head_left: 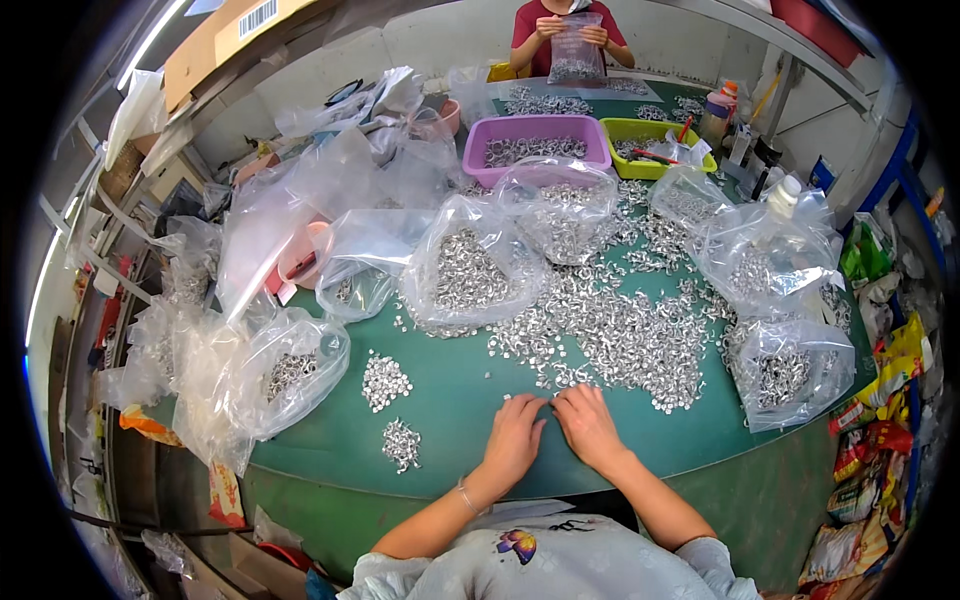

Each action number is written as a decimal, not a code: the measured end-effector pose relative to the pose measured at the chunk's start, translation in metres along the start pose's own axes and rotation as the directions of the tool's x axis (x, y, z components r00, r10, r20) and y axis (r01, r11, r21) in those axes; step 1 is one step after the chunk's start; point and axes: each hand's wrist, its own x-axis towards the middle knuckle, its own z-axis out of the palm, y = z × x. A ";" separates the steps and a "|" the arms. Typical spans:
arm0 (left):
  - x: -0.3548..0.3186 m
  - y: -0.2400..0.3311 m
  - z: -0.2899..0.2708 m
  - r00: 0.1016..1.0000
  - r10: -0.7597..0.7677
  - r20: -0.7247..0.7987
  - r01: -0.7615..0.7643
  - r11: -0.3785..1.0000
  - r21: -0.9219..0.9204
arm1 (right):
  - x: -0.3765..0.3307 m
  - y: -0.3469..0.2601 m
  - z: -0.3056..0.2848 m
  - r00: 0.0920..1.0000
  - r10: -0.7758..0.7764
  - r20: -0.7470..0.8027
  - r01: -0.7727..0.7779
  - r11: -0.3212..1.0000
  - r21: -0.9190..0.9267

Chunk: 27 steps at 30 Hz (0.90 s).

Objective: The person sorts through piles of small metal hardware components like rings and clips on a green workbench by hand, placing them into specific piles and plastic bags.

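Observation:
My left hand [515, 435] and my right hand [588, 425] lie palm down side by side on the green table [460, 385], fingertips at the near edge of a wide spread of small silver metal parts [620, 335]. The fingers are curled over a few parts; whether any are pinched is hidden. Two small heaps of the same parts [385, 382] [401, 444] sit to the left of my left hand. Clear plastic bags of parts [468, 268] [290, 370] lie around the spread.
A purple tub [535, 135] and a yellow-green tray [655, 135] stand at the far side. Across the table a person in red holds a clear bag [574, 50]. More bags [785, 375] lie at the right edge; packets [875, 440] are piled right of the table.

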 end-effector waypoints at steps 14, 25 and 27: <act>-0.001 0.019 0.014 0.994 -0.070 -0.080 0.060 0.991 -0.122 | -0.002 0.000 0.007 0.973 0.189 -0.135 -0.110 0.888 0.446; 0.005 0.015 0.016 0.983 -0.145 -0.110 0.112 0.958 -0.264 | 0.003 -0.001 -0.005 0.968 0.251 0.029 -0.216 0.763 0.610; 0.006 0.015 0.014 0.973 -0.214 -0.088 0.176 0.932 -0.315 | 0.001 0.003 -0.002 0.978 0.207 -0.018 -0.156 0.792 0.590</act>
